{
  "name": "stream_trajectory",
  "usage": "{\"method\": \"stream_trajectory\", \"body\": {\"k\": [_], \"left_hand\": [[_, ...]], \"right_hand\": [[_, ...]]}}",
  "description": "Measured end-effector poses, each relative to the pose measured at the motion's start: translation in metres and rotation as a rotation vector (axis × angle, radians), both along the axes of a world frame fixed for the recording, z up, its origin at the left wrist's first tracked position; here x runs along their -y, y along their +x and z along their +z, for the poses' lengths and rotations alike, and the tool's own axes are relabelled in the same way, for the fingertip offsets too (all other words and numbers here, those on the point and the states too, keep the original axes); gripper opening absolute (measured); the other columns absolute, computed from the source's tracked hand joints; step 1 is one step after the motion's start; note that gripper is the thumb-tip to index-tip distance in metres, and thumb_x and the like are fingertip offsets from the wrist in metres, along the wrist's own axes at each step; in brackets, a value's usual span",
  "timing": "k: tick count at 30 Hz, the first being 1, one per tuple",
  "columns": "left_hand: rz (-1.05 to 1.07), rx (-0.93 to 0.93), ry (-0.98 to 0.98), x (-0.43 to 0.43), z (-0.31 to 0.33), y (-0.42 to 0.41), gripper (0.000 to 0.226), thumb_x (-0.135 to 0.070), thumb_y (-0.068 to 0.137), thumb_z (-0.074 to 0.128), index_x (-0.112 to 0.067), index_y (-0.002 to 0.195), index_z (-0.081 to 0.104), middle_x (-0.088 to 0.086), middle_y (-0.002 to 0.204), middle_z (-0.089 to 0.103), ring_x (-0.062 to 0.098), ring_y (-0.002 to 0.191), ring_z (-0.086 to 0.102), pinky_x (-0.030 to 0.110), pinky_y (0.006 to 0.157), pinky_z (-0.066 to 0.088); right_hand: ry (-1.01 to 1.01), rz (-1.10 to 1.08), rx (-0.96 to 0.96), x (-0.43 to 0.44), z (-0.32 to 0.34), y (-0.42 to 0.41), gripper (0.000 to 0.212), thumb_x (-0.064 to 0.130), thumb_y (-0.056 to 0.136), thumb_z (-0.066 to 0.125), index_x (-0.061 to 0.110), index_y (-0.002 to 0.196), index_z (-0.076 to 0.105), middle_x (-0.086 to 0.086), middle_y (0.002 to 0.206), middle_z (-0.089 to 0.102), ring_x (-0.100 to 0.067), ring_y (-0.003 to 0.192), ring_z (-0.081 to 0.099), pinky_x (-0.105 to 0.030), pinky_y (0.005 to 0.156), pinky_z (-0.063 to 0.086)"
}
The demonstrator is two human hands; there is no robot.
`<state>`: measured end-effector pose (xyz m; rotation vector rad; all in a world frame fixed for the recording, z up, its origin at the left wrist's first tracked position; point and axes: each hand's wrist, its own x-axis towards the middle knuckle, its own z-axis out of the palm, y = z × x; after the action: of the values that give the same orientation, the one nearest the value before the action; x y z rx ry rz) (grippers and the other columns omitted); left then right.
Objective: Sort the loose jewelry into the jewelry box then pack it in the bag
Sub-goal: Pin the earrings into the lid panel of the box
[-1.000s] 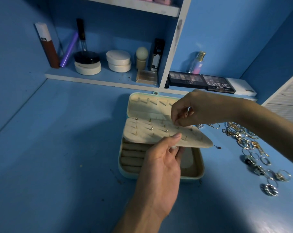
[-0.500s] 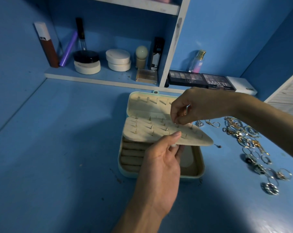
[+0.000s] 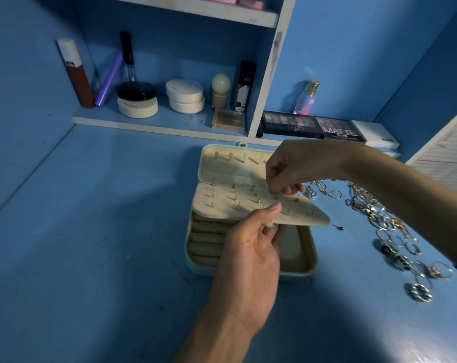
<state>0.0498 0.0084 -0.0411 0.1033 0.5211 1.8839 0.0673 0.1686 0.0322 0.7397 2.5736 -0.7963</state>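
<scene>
Your left hand [image 3: 248,260] holds the front edge of the earring panel [image 3: 222,205], thumb on top, above the open jewelry box [image 3: 311,255] on the table [image 3: 91,231]. Your right hand [image 3: 300,166] has its fingertips pinched narrowly on the panel; I cannot tell if they hold something. The loose jewelry [image 3: 390,226] lies right of the box.

The far shelf [image 3: 143,125] carries a brown tube [image 3: 76,74], a purple tube [image 3: 109,79] and stacked white compacts [image 3: 185,95]. Further right, a perfume bottle [image 3: 306,98] stands behind two eyeshadow palettes [image 3: 314,125].

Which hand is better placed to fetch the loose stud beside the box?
Right hand: the small dark-headed stud lies on its side, while the left hand holds the beige earring panel up.
</scene>
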Motion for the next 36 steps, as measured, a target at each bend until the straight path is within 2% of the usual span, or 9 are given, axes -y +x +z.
{"method": "stream_trajectory", "body": {"k": [6,7,10,13,18,22,25,29,36], "left_hand": [[0.039,0.008,-0.071,0.002,0.01,0.001,0.045,-0.003,0.071,0.064,-0.02,0.113,0.063,0.003,0.119,0.067,0.02,0.118,0.059,0.039,0.11,0.036],[0.041,0.015,-0.074,0.002,0.012,0.001,0.045,-0.003,0.071,0.064,-0.02,0.112,0.064,0.003,0.118,0.068,0.019,0.116,0.06,0.039,0.109,0.036],[0.046,0.035,-0.09,0.003,0.013,0.001,0.045,-0.004,0.071,0.063,-0.019,0.114,0.063,0.004,0.117,0.068,0.018,0.112,0.063,0.039,0.108,0.037],[0.025,0.069,-0.087,0.003,0.014,0.0,0.044,0.0,0.069,0.066,-0.016,0.111,0.065,0.006,0.118,0.067,0.019,0.112,0.063,0.039,0.108,0.037],[0.028,0.117,-0.143,0.001,0.022,0.0,0.05,-0.009,0.064,0.061,-0.013,0.114,0.063,0.006,0.112,0.07,0.018,0.11,0.064,0.039,0.108,0.037],[0.015,0.087,-0.195,-0.004,0.027,-0.002,0.058,-0.018,0.061,0.066,-0.011,0.118,0.062,0.006,0.128,0.061,0.019,0.127,0.049,0.04,0.113,0.03],[0.003,0.033,-0.235,-0.007,0.035,-0.003,0.06,-0.029,0.058,0.068,-0.017,0.116,0.061,0.005,0.142,0.049,0.017,0.135,0.039,0.04,0.115,0.027],[-0.003,-0.018,-0.245,-0.01,0.041,-0.004,0.079,-0.036,0.06,0.065,-0.016,0.135,0.049,0.003,0.147,0.042,0.015,0.138,0.035,0.039,0.116,0.025],[-0.022,-0.035,-0.271,-0.015,0.035,-0.008,0.04,-0.025,0.074,0.061,-0.016,0.113,0.06,0.008,0.146,0.043,0.02,0.136,0.038,0.04,0.114,0.029]], "right_hand": [[0.07,-0.063,-0.145,-0.008,-0.002,0.029,0.01,0.026,0.085,0.061,0.021,0.086,0.07,0.002,0.067,0.067,-0.006,0.059,0.058,-0.025,0.059,0.048],[0.118,-0.071,-0.198,-0.009,-0.004,0.037,0.01,0.021,0.085,0.06,0.026,0.088,0.068,0.004,0.068,0.066,-0.007,0.061,0.059,-0.027,0.062,0.048],[0.188,-0.015,-0.317,-0.006,-0.012,0.06,0.036,-0.001,0.082,0.056,0.032,0.095,0.06,0.008,0.082,0.061,-0.007,0.069,0.057,-0.022,0.066,0.046],[0.164,0.022,-0.361,-0.001,-0.016,0.075,0.043,-0.004,0.079,0.06,0.032,0.103,0.053,0.013,0.093,0.058,-0.009,0.076,0.059,-0.02,0.065,0.047],[0.139,0.015,-0.449,-0.003,-0.02,0.084,0.034,0.003,0.081,0.067,0.028,0.099,0.055,0.019,0.093,0.063,-0.011,0.08,0.062,-0.027,0.069,0.051],[0.062,-0.024,-0.504,-0.008,-0.021,0.085,0.024,0.005,0.081,0.069,0.024,0.093,0.061,0.016,0.09,0.066,-0.014,0.078,0.062,-0.034,0.073,0.052],[-0.018,-0.081,-0.546,-0.012,-0.024,0.083,0.019,0.004,0.081,0.069,0.02,0.09,0.062,0.01,0.085,0.068,-0.021,0.08,0.063,-0.031,0.073,0.052],[-0.047,-0.124,-0.579,-0.017,-0.027,0.079,0.011,0.0,0.084,0.063,0.011,0.086,0.062,0.0,0.077,0.069,-0.025,0.075,0.064,-0.023,0.066,0.049],[-0.121,-0.242,-0.632,-0.022,-0.031,0.068,0.01,-0.003,0.085,0.062,-0.002,0.095,0.061,-0.009,0.08,0.071,-0.017,0.065,0.064,-0.02,0.06,0.05]]}}
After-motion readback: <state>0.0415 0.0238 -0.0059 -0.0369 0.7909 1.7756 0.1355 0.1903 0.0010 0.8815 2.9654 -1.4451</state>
